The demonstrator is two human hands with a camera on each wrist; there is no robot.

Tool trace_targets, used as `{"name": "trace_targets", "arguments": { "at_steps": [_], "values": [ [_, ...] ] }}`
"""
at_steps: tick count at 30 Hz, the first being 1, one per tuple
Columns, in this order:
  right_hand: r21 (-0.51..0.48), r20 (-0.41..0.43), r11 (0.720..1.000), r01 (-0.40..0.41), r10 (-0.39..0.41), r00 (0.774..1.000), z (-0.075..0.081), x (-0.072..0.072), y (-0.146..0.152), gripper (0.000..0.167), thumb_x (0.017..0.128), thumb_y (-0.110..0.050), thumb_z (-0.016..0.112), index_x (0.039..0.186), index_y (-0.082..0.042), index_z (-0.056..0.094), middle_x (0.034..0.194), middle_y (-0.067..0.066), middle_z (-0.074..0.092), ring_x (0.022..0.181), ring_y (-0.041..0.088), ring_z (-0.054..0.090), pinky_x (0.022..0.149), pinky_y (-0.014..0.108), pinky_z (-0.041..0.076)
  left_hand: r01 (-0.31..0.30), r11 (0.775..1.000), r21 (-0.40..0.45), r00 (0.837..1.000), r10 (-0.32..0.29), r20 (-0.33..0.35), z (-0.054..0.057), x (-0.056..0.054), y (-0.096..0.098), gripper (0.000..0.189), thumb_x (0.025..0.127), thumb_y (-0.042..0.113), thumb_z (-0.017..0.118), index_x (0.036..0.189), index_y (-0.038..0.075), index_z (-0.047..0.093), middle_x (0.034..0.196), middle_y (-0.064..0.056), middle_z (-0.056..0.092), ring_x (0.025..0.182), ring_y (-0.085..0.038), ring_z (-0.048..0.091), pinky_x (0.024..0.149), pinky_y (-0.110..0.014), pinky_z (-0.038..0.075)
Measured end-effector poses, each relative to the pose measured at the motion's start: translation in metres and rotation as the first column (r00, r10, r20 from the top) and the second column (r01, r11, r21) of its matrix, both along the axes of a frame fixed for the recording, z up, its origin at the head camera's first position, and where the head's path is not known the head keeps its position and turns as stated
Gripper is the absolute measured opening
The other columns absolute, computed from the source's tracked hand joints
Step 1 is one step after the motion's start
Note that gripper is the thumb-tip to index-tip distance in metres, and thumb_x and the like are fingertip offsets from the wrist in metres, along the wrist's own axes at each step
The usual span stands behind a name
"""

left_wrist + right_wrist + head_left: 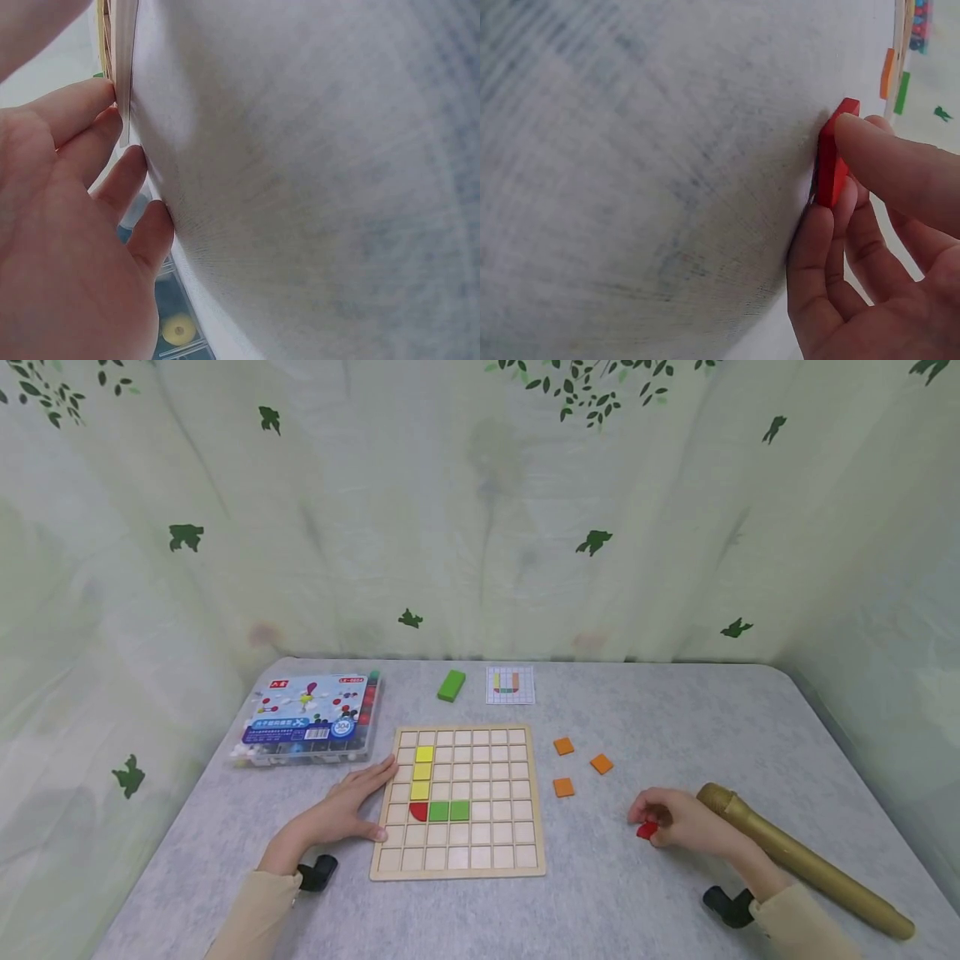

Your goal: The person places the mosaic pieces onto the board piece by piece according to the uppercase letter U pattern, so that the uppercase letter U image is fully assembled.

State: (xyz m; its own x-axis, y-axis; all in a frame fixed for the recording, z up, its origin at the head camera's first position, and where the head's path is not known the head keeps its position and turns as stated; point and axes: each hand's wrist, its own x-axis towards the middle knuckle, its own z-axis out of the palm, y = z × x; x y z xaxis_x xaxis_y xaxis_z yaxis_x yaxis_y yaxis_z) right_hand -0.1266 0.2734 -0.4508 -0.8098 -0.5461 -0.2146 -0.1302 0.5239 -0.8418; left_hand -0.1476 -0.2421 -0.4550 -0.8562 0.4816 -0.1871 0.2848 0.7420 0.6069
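Grey table (637, 710) beneath gridded board (501, 789), plastic case (307, 710), green block (452, 686), card (511, 685), orange squares (602, 764), gold tube (825, 875).

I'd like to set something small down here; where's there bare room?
A wide patch is the far right of the table, bordered by the picture card, orange tiles and gold tube. Another lies nearside of the wooden board, between the sleeves. Crowded: between plastic box and board, by the left hand; and around the right hand, near the gold tube.

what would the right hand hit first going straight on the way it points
Probably the lower-left orange tile in the head view, just before the gridded board; depth is unclear.
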Motion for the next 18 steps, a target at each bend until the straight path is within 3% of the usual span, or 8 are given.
{"name": "trace_targets", "arguments": {
  "at_steps": [5,8,13,18],
  "values": [
    [0.021,-0.043,1.000,0.002,-0.001,0.999,0.000,0.000,-0.002,0.027,0.075,0.012,0.067,0.095,-0.005,0.064,0.088,0.005,0.061,0.075,0.014,0.052,0.063,0.025,0.047,0.001,1.000,-0.003,1.000,-0.001,0.000,0.001,0.000,0.000,0.101,0.074,0.040,0.079,0.151,0.004,0.025,0.158,-0.014,0.016,0.140,-0.042,0.013,0.103,-0.068,0.014],
    [0.009,-0.022,1.000,-0.009,0.010,1.000,0.001,-0.002,-0.004,0.022,0.079,0.008,0.067,0.095,-0.006,0.066,0.083,0.005,0.060,0.073,0.012,0.051,0.063,0.025,0.045,0.005,1.000,-0.002,1.000,-0.005,-0.001,0.000,0.000,0.000,0.100,0.075,0.040,0.079,0.151,0.003,0.025,0.158,-0.014,0.015,0.140,-0.042,0.013,0.103,-0.068,0.014],
    [-0.047,0.003,0.998,-0.047,0.048,0.999,0.002,-0.008,-0.011,0.014,0.088,-0.002,0.066,0.101,-0.004,0.067,0.087,0.005,0.062,0.076,0.011,0.052,0.067,0.025,0.045,0.010,1.000,-0.005,1.000,-0.010,-0.005,0.000,-0.001,-0.002,0.100,0.075,0.041,0.078,0.151,0.004,0.025,0.158,-0.014,0.015,0.140,-0.042,0.013,0.103,-0.068,0.014],
    [-0.083,-0.011,0.995,-0.060,0.060,0.998,0.001,-0.015,-0.030,0.011,0.089,-0.005,0.065,0.099,-0.004,0.065,0.089,0.005,0.060,0.078,0.014,0.052,0.067,0.026,0.045,0.008,1.000,-0.013,1.000,-0.008,-0.002,0.000,-0.001,-0.002,0.101,0.075,0.041,0.078,0.151,0.004,0.025,0.158,-0.014,0.015,0.140,-0.043,0.013,0.103,-0.068,0.014]
  ]
}}
